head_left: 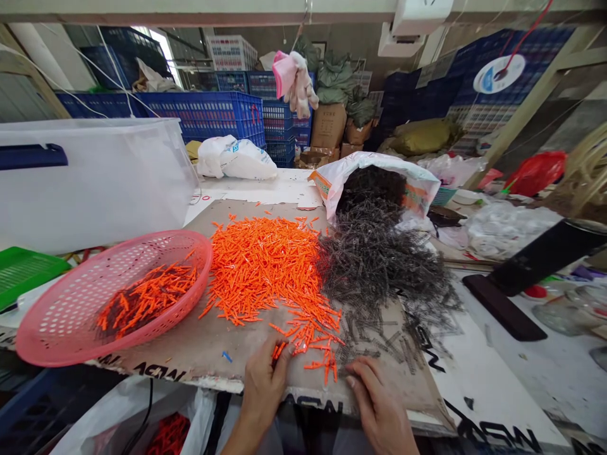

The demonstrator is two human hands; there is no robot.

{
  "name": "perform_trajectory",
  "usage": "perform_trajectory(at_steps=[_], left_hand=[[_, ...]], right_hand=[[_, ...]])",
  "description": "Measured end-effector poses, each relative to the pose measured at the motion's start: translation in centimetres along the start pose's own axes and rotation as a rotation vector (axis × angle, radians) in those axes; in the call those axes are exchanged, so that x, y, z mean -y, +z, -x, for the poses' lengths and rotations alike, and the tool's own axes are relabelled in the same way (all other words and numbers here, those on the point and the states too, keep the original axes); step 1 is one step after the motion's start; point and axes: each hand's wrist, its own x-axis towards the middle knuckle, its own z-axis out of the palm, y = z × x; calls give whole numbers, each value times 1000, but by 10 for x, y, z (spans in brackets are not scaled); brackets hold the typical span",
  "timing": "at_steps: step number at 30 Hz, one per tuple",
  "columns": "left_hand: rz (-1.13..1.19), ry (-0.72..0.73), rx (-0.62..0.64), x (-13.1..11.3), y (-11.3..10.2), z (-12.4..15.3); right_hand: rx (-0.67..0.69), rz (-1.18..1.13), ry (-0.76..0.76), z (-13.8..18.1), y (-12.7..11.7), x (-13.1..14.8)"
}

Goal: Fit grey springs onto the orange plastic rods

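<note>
A heap of small orange plastic pieces [265, 265] lies on a sheet of cardboard [199, 344]. Beside it on the right spreads a heap of small dark metal springs [379, 265], spilling from a white sack [379, 180]. My left hand [263, 385] rests at the near edge of the orange heap, fingers pinched on a few orange pieces. My right hand [377, 404] lies at the near edge by the loose springs, fingers curled; what it holds is hidden. A pink mesh basket [71, 316] on the left holds finished orange pieces.
A large translucent bin [95, 177] stands at the back left, a green tray [23, 268] beside the basket. A black stand [521, 278] and clutter fill the right side. Blue crates [213, 114] are stacked behind. A white bag [123, 411] hangs below the table edge.
</note>
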Motion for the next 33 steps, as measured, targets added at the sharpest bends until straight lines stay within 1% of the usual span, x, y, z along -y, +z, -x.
perform_trajectory(at_steps=[2, 5, 9, 11, 13, 16, 18, 20, 24, 26, 29, 33], left_hand=[[42, -1, -10, -5, 0, 1], [105, -18, -28, -16, -1, 3], [196, -69, -80, -29, -4, 3], [249, -103, -68, -31, -5, 2], [345, -168, -7, -30, -5, 2], [621, -344, 114, -31, -3, 3], [791, -465, 156, -35, -1, 4], [876, -537, 187, -43, 0, 7], [943, -580, 305, -55, 3, 12], [979, -590, 345, -56, 6, 15], [1000, -584, 370, -52, 11, 17], [979, -571, 384, -46, 15, 18]], right_hand=[[0, 25, -38, -1, 1, 3], [-2, 95, -50, -3, 3, 5], [23, 123, -58, -4, 5, 0], [1, 137, -77, -4, 4, -5], [-29, 155, -121, -4, 1, -10], [-50, 157, -179, -4, -5, -9], [-32, 105, -190, -5, -7, -2], [-6, 16, -182, -5, -5, 9], [-1, -123, -146, -2, 8, 31], [66, -182, -162, 0, 15, 37], [145, -235, -178, 1, 20, 40], [131, -227, -177, 1, 18, 38]])
